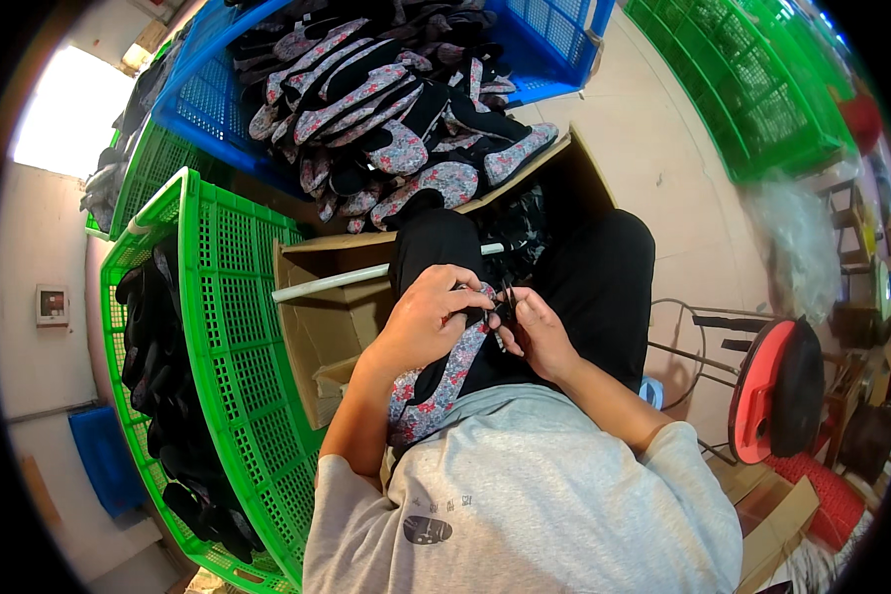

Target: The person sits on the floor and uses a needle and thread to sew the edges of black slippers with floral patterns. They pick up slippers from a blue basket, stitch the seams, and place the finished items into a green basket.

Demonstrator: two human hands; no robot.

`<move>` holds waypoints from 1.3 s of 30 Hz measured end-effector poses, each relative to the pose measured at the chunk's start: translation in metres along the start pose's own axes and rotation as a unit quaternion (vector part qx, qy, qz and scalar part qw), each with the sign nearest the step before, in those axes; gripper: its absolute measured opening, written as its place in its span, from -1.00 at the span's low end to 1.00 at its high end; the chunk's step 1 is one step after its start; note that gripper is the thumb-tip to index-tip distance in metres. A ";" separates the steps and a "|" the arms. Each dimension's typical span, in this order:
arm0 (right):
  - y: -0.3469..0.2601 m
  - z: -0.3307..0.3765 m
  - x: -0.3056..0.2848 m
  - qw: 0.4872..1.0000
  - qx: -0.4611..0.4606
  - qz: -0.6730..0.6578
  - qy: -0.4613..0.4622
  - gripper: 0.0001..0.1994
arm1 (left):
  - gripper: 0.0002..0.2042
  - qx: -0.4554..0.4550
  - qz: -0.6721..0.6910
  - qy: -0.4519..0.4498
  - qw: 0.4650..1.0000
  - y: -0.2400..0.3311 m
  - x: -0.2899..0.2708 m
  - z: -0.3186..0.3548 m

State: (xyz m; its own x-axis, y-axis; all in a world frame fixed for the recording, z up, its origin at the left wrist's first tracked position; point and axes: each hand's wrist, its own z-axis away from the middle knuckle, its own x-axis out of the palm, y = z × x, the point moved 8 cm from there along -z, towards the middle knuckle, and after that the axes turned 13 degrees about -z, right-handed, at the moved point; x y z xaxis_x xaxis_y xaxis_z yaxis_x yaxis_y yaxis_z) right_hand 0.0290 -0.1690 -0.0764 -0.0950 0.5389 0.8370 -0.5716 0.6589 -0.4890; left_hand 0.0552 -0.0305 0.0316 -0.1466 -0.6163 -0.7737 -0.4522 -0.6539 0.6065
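My left hand [431, 315] grips the upper end of a floral-patterned shoe piece with black lining [436, 386] that lies along my lap. My right hand [533, 329] pinches a small dark tool [506, 300], likely snips, at the top edge of that same piece, right beside the left fingers. Both hands meet above my black trousers. What the tool's tip touches is hidden by the fingers.
A cardboard box [317, 327] with a white tube [346, 279] across it stands ahead. A pile of floral shoes [396, 119] spills from a blue crate [208, 109]. A green crate [228, 327] of dark pieces stands left; a red stool [767, 391] right.
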 end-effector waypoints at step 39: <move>-0.014 0.005 0.023 0.921 -0.143 0.362 -0.029 -0.82 | -0.80 -0.096 -0.090 0.249 0.960 0.007 0.011 0.023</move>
State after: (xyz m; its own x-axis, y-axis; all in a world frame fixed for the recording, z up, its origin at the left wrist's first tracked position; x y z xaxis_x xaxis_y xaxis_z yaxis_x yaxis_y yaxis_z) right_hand 0.0313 -0.1683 -0.0490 -0.4154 0.8675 0.2736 -0.1041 0.2535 -0.9617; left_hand 0.0303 -0.0318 0.0231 0.3788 -0.5882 -0.7145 -0.2540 -0.8085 0.5309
